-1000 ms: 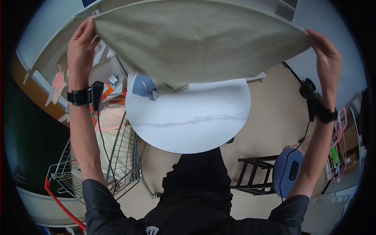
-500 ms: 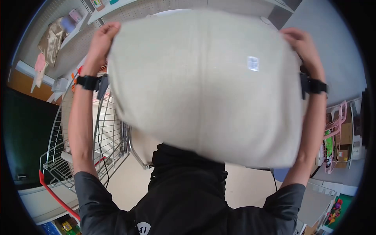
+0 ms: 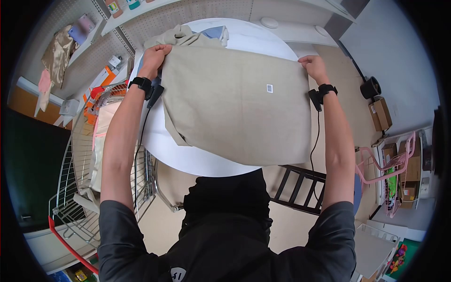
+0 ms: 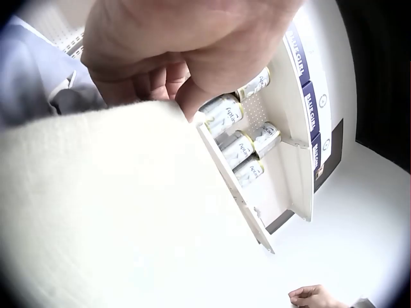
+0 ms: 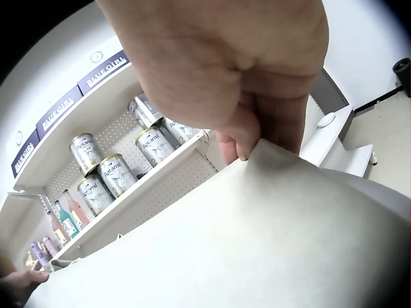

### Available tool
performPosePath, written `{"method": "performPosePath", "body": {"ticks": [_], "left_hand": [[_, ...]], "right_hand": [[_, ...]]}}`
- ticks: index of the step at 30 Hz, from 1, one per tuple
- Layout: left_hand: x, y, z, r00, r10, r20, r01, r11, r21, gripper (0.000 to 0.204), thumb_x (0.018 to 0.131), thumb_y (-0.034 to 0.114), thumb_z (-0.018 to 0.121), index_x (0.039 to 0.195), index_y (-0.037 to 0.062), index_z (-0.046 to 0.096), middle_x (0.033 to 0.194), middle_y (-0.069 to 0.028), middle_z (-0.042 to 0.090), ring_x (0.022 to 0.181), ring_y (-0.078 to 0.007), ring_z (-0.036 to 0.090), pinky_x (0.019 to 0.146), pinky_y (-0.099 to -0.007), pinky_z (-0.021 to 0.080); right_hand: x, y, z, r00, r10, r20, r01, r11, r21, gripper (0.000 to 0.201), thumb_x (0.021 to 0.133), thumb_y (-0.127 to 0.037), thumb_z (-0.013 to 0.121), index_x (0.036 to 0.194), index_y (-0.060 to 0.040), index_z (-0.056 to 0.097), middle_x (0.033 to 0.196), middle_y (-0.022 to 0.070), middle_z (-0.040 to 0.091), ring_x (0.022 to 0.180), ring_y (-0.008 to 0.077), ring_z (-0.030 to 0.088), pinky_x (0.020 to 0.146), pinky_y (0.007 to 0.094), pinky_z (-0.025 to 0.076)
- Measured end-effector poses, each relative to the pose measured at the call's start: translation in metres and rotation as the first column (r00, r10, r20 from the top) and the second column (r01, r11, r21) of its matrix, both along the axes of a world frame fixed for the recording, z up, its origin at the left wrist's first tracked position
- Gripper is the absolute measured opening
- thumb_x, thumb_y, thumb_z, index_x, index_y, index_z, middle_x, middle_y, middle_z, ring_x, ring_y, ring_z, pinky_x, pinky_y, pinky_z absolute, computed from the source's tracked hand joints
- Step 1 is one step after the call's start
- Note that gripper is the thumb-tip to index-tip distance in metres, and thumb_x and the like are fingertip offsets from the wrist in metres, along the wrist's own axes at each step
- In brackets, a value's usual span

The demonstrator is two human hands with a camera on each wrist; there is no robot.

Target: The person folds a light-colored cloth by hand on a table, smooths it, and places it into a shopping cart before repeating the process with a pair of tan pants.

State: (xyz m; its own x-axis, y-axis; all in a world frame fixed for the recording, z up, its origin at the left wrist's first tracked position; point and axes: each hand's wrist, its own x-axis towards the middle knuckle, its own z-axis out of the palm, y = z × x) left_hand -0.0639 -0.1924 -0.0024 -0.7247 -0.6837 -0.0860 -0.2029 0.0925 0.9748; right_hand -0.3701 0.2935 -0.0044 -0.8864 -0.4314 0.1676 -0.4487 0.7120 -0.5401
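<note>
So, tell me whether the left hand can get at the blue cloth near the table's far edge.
Probably, once it lets go: the left hand pinches the beige sheet, but the blue cloth shows partly just beyond.

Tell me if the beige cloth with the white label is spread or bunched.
Spread: the cloth stretches broadly between the left hand and right hand, label showing; whether it is doubled, I cannot tell.

Beige cloth between both hands
</note>
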Motion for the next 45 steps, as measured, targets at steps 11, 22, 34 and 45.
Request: {"method": "performPosePath", "body": {"ticks": [11,22,34,45], "left_hand": [[0.011,-0.002,-0.013,0.994,0.104,-0.037,-0.109,0.867,-0.486,0.056,0.088,0.035,0.081,0.127,-0.0026,0.068,0.113,-0.0101,0.074,0.098,-0.0172,0.069,0.086,-0.0303,0.055],[0.213,0.203,0.017,0.962,0.162,0.218,-0.059,0.908,-0.415,0.06,0.084,0.038,0.085,0.123,-0.0016,0.062,0.103,-0.0065,0.066,0.086,-0.0179,0.064,0.076,-0.0334,0.052],[0.202,0.246,-0.007,0.923,0.254,0.289,0.056,0.654,-0.754,0.027,0.09,0.019,0.075,0.106,0.0006,0.066,0.098,-0.0083,0.065,0.087,-0.0234,0.063,0.077,-0.0346,0.049],[0.207,0.221,-0.002,0.913,0.118,-0.39,-0.025,0.972,0.235,0.024,0.099,0.007,0.055,0.122,0.0035,0.058,0.124,-0.0043,0.063,0.108,-0.0102,0.056,0.095,-0.0294,0.043]], "right_hand": [[-0.047,-0.013,-0.029,0.969,0.166,-0.185,-0.155,0.985,0.073,0.023,0.09,-0.013,0.064,0.106,-0.0067,0.079,0.099,0.0186,0.077,0.097,0.0337,0.074,0.09,0.0385,0.056],[0.157,0.097,0.029,0.998,0.011,0.064,0.019,0.892,-0.453,0.041,0.106,-0.023,0.062,0.139,-0.0004,0.062,0.133,0.0144,0.069,0.124,0.0224,0.065,0.106,0.0378,0.051],[0.293,0.14,-0.093,0.675,0.15,0.723,0.533,0.579,-0.617,0.063,0.107,-0.048,0.054,0.148,-0.0001,0.05,0.121,0.0118,0.067,0.096,0.0149,0.065,0.08,0.0309,0.055],[0.293,0.136,-0.058,0.722,0.081,0.687,0.574,0.483,-0.661,0.026,0.104,-0.022,0.065,0.12,-0.0009,0.067,0.081,0.0023,0.07,0.054,0.0086,0.059,0.049,0.0222,0.047]]}}
